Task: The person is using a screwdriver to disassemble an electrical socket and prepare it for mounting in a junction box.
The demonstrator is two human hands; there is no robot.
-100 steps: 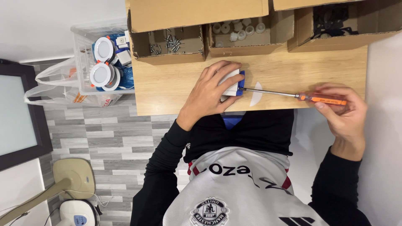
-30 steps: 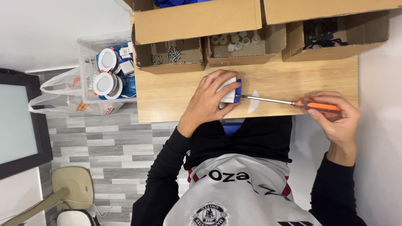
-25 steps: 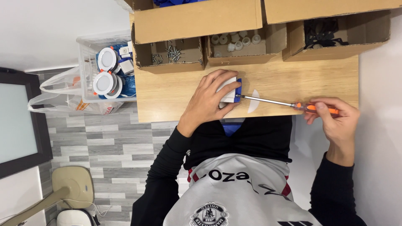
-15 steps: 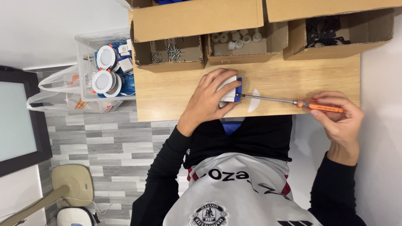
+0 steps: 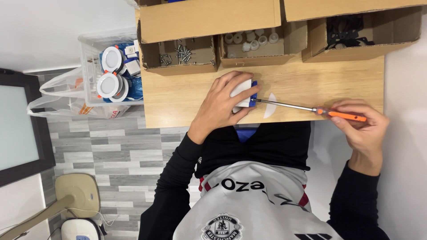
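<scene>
Head view: left hand (image 5: 222, 104) clamped on white-blue fixture (image 5: 243, 94) mid-table (image 5: 178, 102) to steady it, right hand (image 5: 362, 129) at 3 o'clock gripping orange screwdriver (image 5: 311, 109) w/ tip in fixture.

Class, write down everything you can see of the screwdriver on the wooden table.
The screwdriver has an orange handle with a dark collar and a long, thin, silvery metal shaft. It lies almost level above the wooden table, tip pointing toward the small white-and-blue part and meeting its blue edge. The right hand grips the handle with its fingertips; the left hand covers the part. The shaft passes over a pale curved piece lying on the table.
</scene>
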